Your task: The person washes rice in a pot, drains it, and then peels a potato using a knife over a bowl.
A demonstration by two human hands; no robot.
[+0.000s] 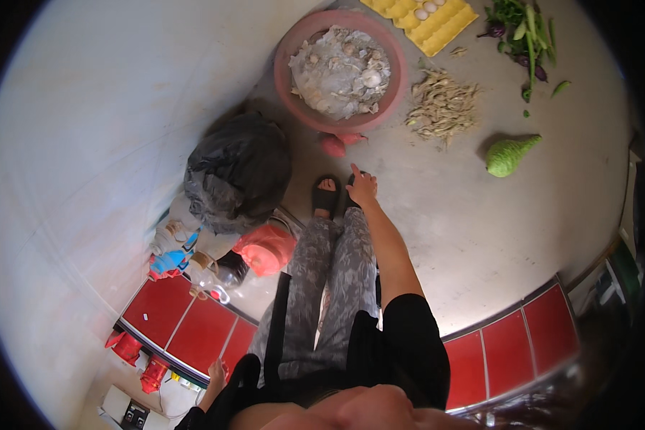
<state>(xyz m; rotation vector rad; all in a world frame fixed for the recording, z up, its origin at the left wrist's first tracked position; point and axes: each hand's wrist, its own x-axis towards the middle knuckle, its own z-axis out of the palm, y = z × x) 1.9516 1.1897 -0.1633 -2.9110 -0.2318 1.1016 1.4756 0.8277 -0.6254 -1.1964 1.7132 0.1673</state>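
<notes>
My right hand (362, 185) reaches forward above my sandalled feet. Its fingers are apart, the index finger points ahead, and nothing is in it. Just beyond lie reddish tubers (335, 145), apart from the fingertips. Behind them stands a pink basin (396, 79) filled with garlic bulbs and papery skins (337, 72). Low on the left, close to the red-tiled edge, my left hand (217, 370) is small and partly hidden by my clothing. Whether its fingers hold anything is unclear.
A black plastic bag (240, 172), a red bag (266, 249) and plastic jugs (204, 269) stand along the left wall. Rightward lie a pile of pale dry pods (444, 107), a yellow egg tray (433, 36), a bumpy green gourd (505, 158) and mixed vegetables (529, 43).
</notes>
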